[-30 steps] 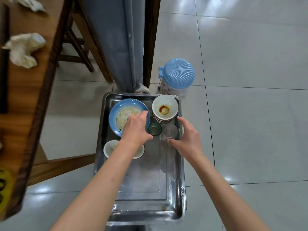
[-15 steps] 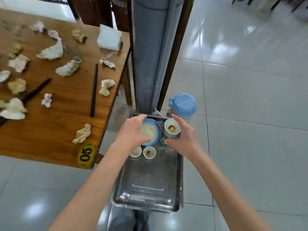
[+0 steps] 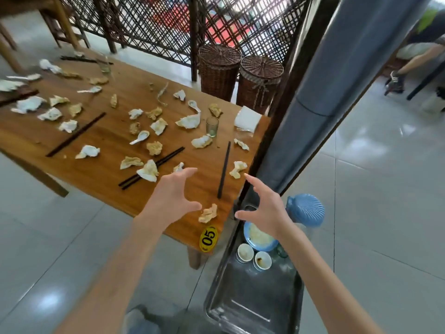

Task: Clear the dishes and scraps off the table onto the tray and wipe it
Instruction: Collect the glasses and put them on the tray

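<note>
While empty — grip [image 3: 168, 198] above table [image 3: 108, 169]

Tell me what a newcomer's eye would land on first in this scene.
First, the wooden table on the left, littered with crumpled napkins, chopsticks, spoons and a small glass. Next, the two empty hands, left and right, spread open over the table's near corner. Below the right one, a steel tray on the floor holds a blue plate and two small bowls.
</note>
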Available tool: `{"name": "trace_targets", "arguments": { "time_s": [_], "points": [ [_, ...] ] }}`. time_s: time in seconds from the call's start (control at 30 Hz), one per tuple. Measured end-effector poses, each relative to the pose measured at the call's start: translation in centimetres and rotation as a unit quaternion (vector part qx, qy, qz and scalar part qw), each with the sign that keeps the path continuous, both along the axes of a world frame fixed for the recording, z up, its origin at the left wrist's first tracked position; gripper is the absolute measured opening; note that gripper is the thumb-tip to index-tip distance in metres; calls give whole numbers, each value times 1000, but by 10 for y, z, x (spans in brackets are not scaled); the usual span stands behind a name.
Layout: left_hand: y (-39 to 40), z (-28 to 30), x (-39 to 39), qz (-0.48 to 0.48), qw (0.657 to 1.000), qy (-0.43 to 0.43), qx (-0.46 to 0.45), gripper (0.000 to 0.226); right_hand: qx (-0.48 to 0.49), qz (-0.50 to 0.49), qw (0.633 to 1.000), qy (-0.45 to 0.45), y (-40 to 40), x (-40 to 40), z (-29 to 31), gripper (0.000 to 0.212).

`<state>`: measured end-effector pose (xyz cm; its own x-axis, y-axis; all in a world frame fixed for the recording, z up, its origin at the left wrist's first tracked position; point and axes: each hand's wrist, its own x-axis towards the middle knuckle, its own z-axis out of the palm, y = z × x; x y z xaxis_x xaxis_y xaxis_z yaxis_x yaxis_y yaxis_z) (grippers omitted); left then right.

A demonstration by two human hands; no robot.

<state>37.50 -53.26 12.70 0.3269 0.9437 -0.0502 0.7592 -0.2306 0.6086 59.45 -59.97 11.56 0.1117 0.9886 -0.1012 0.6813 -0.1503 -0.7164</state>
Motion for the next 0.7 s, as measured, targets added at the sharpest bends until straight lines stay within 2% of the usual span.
{"name": "trace_targets", "arguments": {
  "time_s": [0.17,0.37,0.53,0.7],
  "points": [
    [38,10,-90,36,999,-3,9,91,4,13,1000,-5,45,-79,13,94],
    [95,12,-177,43,998,-37,-4,87,14,-19,1000,-10,95,-157,16,95],
    [141,-5,-202,40,998,-51,-5,82,6,-51,999,-16,134,-180,3,94],
    [194,-28,-196,9,998,-59,-31,78,-2,-90,995,-36,180,-177,-20,94]
  ]
}}
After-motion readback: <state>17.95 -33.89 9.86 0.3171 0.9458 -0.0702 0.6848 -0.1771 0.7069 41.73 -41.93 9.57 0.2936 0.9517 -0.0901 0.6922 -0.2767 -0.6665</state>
